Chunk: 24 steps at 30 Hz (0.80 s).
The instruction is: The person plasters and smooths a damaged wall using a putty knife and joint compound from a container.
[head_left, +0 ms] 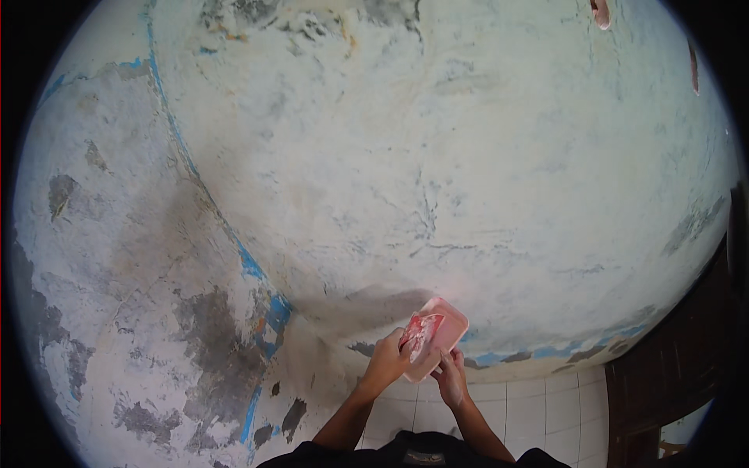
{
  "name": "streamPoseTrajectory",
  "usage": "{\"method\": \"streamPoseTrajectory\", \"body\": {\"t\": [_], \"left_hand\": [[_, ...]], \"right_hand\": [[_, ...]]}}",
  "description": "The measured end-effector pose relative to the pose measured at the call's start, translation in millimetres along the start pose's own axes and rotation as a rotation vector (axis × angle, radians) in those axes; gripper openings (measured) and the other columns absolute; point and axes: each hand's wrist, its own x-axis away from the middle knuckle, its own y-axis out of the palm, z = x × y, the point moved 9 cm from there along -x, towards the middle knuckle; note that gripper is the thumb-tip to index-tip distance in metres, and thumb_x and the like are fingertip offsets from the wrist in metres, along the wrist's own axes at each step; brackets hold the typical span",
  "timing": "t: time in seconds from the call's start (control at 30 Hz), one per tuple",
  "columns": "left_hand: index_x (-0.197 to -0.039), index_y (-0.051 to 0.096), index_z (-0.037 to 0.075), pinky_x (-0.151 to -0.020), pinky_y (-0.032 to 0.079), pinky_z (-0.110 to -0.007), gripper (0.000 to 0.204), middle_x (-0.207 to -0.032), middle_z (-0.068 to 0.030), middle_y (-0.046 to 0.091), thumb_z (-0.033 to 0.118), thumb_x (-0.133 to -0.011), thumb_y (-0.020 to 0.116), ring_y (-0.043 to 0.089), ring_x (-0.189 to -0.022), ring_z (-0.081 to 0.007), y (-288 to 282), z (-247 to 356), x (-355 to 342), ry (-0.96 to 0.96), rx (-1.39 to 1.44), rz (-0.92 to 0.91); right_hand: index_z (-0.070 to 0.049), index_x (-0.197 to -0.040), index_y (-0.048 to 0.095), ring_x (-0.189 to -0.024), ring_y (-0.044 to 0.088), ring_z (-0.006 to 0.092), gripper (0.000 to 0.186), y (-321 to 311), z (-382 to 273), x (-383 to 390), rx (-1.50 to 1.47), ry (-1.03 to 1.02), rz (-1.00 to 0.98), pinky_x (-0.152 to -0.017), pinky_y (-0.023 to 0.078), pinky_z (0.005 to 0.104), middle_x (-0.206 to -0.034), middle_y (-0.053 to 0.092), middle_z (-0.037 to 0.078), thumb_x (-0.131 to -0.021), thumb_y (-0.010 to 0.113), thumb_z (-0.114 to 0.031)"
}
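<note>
At 9 o'clock is the side wall, its paint flaked to grey patches. A blue strip curves along the corner from 11 to 7 o'clock, and right of it the pale front wall fills the top.

Near 5 o'clock, our left hand grips what looks like a red scraper, smeared with white paste. It lies over the left part of the pink tray, which slants toward 1 o'clock; we cannot tell whether the two touch. Our right hand pinches the tray's lower right edge.

To handle these well, we would brace the tray firmly with the right hand, lay the scraper's edge flat and draw the paste into one even bead, wiping any excess on the rim. Working above the tray should catch drips; a steeper slant could let paste slide out.

Tiled floor shows from 6 to 4 o'clock, then dark brown wood at 4 o'clock.
</note>
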Motion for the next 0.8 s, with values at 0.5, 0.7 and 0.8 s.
{"method": "streamPoseTrajectory", "body": {"t": [0.5,0.7,0.8], "left_hand": [[-0.117,0.060,-0.003,-0.083,0.051,-0.027,0.022,-0.105,-0.0059,0.067,0.000,-0.097,0.055,0.063,-0.092,-0.0111,21,-51,-9,-0.323,0.727,-0.044],[-0.120,0.060,-0.004,-0.088,0.053,-0.030,0.023,-0.111,-0.0096,0.069,0.000,-0.097,0.057,0.066,-0.098,-0.0152,28,-53,-18,-0.435,0.865,-0.095],[-0.122,0.059,-0.004,-0.088,0.054,-0.031,0.025,-0.112,-0.0102,0.069,0.003,-0.098,0.058,0.067,-0.098,-0.0162,18,-35,-34,-0.402,0.963,-0.146]], "right_hand": [[-0.004,-0.134,0.030,-0.118,0.055,0.0250,0.059,-1,-18,-12,-0.039,-0.052,0.009,-0.090,0.054,0.0451,-0.134,0.046,0.014,-0.097,0.064,-0.035],[-0.004,-0.132,0.030,-0.114,0.057,0.0259,0.059,-12,-14,-15,-0.072,-0.051,0.045,-0.087,0.055,0.0464,-0.131,0.047,0.015,-0.097,0.065,-0.036],[-0.004,-0.131,0.030,-0.112,0.056,0.0259,0.057,-18,-17,-16,-0.082,-0.063,0.048,-0.086,0.055,0.0475,-0.127,0.048,0.015,-0.097,0.064,-0.035]]}}
